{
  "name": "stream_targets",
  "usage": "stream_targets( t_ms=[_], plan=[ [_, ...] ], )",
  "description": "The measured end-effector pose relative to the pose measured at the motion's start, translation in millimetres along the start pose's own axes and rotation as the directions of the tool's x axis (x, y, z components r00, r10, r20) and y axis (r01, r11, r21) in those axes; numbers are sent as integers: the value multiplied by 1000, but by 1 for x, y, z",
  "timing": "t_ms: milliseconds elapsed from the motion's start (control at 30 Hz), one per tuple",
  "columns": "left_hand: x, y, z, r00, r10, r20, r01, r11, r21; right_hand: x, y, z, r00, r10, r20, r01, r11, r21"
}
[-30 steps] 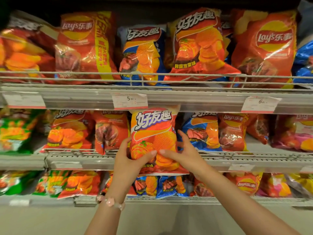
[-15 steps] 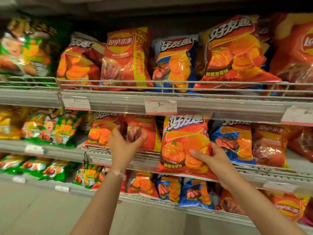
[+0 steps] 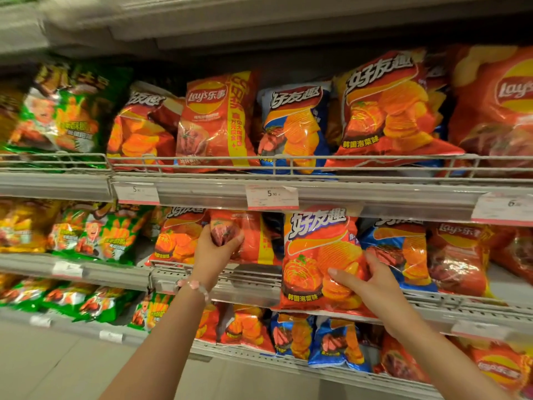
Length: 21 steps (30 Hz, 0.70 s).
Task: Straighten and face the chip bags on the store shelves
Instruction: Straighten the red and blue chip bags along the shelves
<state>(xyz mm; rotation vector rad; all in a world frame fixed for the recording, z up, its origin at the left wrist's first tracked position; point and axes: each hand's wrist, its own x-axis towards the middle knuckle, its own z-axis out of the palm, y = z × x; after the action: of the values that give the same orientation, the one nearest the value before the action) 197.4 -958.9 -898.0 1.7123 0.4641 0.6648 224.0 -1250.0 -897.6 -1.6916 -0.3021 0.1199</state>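
Note:
On the middle shelf [image 3: 248, 287] an orange kimchi-flavour chip bag [image 3: 317, 255] stands upright, facing front, its bottom hanging over the shelf edge. My right hand [image 3: 366, 281] holds its lower right side, thumb across the front. To its left stands a red Lay's bag [image 3: 253, 238]. My left hand [image 3: 215, 249] grips the lower left part of that bag, fingers curled round it. A pink bead bracelet [image 3: 193, 285] is on my left wrist.
Top shelf with a wire rail [image 3: 288, 160] carries red, blue and orange bags. Green bags [image 3: 98, 232] sit to the left, a blue bag [image 3: 403, 249] and red Lay's bags [image 3: 458, 255] to the right. Price tags [image 3: 272, 196] hang on the shelf edges. Lower shelf holds several more bags.
My left hand let go of the orange bag, moved left and took hold of the red Lay's bag. My right hand stayed on the orange bag. The view swung left.

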Motion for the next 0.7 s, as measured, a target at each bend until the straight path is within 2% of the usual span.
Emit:
stream_targets(
  t_ms=[133,300,433,700],
  plan=[
    [-13,19,-28,1000,23,7,-23,999,27,4,-4,3,1000,-24,5,24,998,-55],
    [-31,29,-76,1000,-12,-25,14,994,109,17,-12,29,997,-7,80,11,999,-52],
    [-38,27,-107,997,-70,-27,72,995,73,39,-21,65,997,-2,77,8,997,-78],
    [-43,11,-133,994,-92,-55,93,996,17,78,-21,138,995,-86,49,93,977,-190]
  ],
)
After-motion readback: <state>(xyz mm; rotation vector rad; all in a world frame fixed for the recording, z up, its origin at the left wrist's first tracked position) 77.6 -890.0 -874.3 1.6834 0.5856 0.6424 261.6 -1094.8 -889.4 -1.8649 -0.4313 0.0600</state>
